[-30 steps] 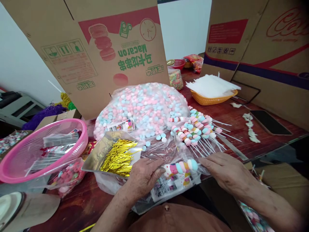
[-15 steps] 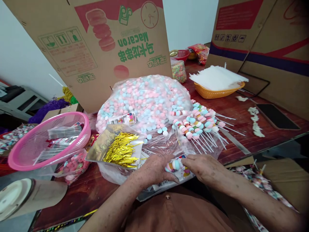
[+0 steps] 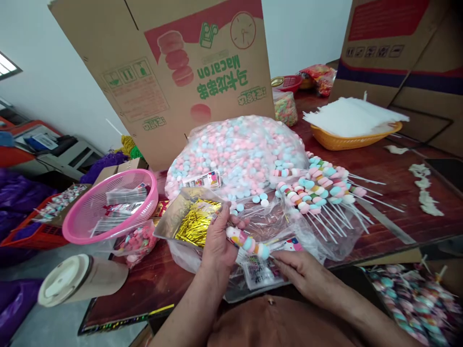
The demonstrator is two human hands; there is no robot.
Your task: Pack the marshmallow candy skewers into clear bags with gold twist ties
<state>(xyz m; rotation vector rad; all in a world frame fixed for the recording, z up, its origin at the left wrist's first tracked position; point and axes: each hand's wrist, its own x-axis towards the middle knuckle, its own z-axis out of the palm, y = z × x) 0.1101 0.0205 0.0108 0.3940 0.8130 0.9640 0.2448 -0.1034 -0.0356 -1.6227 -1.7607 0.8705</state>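
Note:
My left hand (image 3: 217, 241) is closed around the top of a marshmallow skewer (image 3: 249, 242) in a clear printed wrapper, lifted a little over the table edge. My right hand (image 3: 302, 272) pinches the lower end of that same wrapper near its printed label (image 3: 258, 272). Just left of my left hand lies an open bag of gold twist ties (image 3: 193, 225). A row of several finished marshmallow skewers (image 3: 318, 190) lies on clear plastic to the right. Behind them sits a big clear bag of pink and blue marshmallows (image 3: 235, 154).
A pink basket (image 3: 110, 209) with wrapper packs stands at the left, a lidded paper cup (image 3: 77, 279) lies in front of it. An orange basket (image 3: 356, 140) holds white sheets at the back right. Cardboard boxes (image 3: 173, 77) wall the back. A box of wrapped skewers (image 3: 412, 299) sits low right.
My left hand has lifted the wrapped skewer up from the table and turned it. My right hand slid down to the wrapper's lower end. The view swung to the left.

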